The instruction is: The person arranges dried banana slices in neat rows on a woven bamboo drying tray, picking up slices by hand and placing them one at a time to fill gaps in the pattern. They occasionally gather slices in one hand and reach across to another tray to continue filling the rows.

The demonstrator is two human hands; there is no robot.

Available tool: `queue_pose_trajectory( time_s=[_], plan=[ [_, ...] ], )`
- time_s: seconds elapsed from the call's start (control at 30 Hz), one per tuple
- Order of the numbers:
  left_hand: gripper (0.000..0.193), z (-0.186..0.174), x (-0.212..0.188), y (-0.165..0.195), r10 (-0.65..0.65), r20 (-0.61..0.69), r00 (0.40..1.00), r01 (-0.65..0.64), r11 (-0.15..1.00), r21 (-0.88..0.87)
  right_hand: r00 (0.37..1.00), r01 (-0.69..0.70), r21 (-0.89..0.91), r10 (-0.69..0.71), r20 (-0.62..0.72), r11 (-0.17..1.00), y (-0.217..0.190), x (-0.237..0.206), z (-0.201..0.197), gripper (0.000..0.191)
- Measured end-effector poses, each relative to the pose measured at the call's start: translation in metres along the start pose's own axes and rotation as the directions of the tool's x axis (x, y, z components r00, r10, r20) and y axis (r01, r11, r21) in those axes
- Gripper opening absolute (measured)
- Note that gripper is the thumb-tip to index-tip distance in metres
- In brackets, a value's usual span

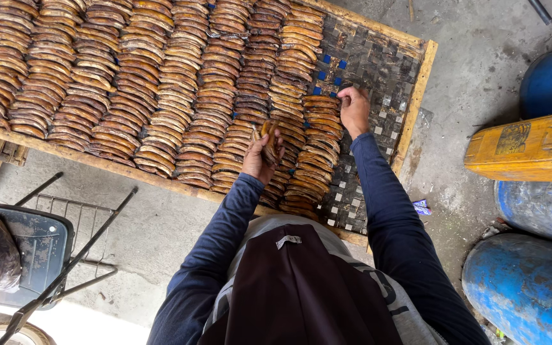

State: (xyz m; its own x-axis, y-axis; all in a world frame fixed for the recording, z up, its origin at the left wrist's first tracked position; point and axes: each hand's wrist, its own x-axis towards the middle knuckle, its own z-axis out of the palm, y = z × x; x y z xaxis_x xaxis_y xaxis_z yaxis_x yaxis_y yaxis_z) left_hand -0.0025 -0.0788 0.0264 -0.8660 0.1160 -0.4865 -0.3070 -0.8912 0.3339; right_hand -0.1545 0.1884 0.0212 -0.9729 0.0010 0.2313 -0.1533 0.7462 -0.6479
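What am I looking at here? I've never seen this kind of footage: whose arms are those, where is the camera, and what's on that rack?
There is no machine: a person works with bare hands, and the single camera sits on their head, looking down. A wooden-framed woven tray carries overlapping rows of brown dried banana slices. The left hand holds a small stack of slices above the tray. The right hand touches the top of the last row. Blue drums and a yellow jerrycan stand to the right, a folding chair at lower left.

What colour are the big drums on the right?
Blue drums, scuffed and dusty, in the head view.
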Motion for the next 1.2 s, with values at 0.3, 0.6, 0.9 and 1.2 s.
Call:
queue_pose_trajectory(
  time_s=[0.3,0.6,0.9,1.2],
  plan=[
    [0.024,0.000,0.004,-0.012,-0.120,0.054,0.991,0.118,0.992,0.039,0.698,-0.279,0.442,-0.136,0.703,0.853,-0.106,-0.041,-0.008,0.029],
    [0.022,-0.026,0.020,-0.015,-0.047,-0.054,0.997,0.044,0.997,-0.062,0.756,-0.371,0.512,-0.067,0.651,0.775,-0.090,-0.023,0.010,0.016],
    [0.021,-0.030,0.020,-0.008,-0.006,-0.213,0.977,-0.007,0.998,-0.064,0.833,-0.516,0.431,0.315,0.456,0.740,-0.066,0.030,0.039,0.015],
    [0.019,-0.029,0.017,-0.003,0.005,-0.242,0.970,-0.024,0.997,-0.079,0.966,-0.236,0.326,0.187,0.177,0.915,-0.021,0.032,0.020,0.014]
  ],
)
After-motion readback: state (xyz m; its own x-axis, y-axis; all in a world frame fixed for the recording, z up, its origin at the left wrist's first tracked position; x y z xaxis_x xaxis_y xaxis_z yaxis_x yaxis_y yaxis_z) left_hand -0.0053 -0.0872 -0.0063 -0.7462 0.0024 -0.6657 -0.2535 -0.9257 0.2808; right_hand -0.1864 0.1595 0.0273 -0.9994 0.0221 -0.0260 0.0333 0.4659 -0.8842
